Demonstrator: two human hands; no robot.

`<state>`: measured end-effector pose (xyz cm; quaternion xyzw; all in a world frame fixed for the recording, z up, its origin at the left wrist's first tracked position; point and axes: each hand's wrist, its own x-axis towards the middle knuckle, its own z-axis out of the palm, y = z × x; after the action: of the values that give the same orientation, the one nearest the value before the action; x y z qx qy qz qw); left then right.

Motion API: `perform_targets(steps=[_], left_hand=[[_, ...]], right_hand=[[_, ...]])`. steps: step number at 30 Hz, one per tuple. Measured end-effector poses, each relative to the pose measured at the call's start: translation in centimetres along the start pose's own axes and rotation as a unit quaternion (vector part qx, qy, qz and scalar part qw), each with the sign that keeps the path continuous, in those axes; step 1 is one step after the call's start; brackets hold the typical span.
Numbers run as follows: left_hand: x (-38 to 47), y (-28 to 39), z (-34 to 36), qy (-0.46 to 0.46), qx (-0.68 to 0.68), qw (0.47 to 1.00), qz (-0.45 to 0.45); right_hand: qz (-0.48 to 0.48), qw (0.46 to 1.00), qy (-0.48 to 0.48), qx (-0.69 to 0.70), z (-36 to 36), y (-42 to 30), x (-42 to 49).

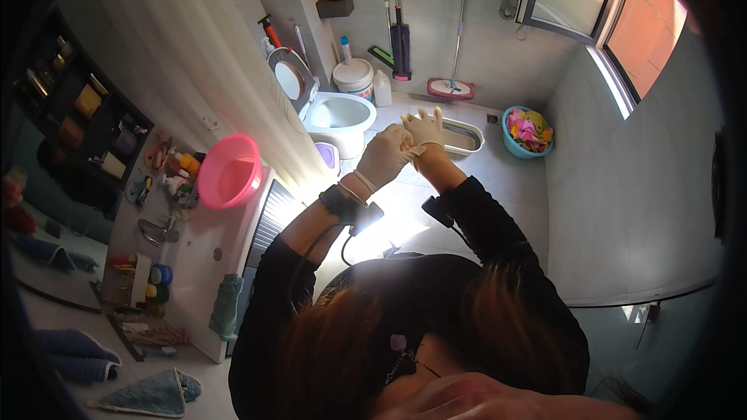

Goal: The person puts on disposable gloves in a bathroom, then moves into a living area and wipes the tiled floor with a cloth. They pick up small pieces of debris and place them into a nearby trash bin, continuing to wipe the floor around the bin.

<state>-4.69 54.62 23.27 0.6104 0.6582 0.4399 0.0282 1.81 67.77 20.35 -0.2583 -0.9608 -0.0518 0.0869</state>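
Both hands are raised in front of my chest, over the tiled bathroom floor. A pale rubber glove covers my left hand (385,151), which pinches the cuff of the other pale glove (425,139) at the wrist. My right hand (425,127) is inside that glove, its fingers spread and holding nothing. Beyond the hands a long grey-white mop basin (461,150) lies on the floor, partly hidden by the right hand. To their left stands a white toilet (344,112) with its lid raised.
At the left, a pink plastic basin (254,178) rests on the washbasin counter (198,297), near bottles. A blue tub (518,150) holds colourful cloths. Mops (401,41) and a red-edged flat mop (451,88) stand at the back wall, near a lidded bucket (353,74). A curtain hangs left.
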Motion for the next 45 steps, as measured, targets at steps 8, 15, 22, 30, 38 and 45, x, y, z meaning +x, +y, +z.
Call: perform_targets(steps=[8, 15, 22, 30, 38, 45], left_hand=[[-1.5, -2.1, 1.1, 0.001, -0.066, 0.998, 0.001], [-1.9, -5.4, 1.5, 0.029, -0.216, 0.946, -0.238], [-1.4, -6.3, 0.4, 0.036, -0.406, 0.893, -0.189], [-0.6, -4.7, -0.5, 0.114, -0.369, 0.897, -0.217], [0.0, -4.9, -1.1, 0.028, -0.381, 0.903, -0.195], [0.0, -3.5, -0.4, -0.011, -0.220, 0.973, -0.066]], right_hand=[[0.005, 0.999, -0.043, -0.001, 1.4, 0.5, 0.0], [0.046, 0.920, 0.077, 0.381, 1.7, 1.3, 0.1], [-0.168, 0.827, 0.001, 0.536, 5.9, 0.3, -0.3], [-0.049, 0.549, -0.194, 0.812, 2.5, 0.2, -2.1], [-0.034, 0.591, -0.216, 0.777, 2.3, 0.1, -1.7], [0.022, 0.480, -0.197, 0.855, 2.9, -0.1, -0.7]])
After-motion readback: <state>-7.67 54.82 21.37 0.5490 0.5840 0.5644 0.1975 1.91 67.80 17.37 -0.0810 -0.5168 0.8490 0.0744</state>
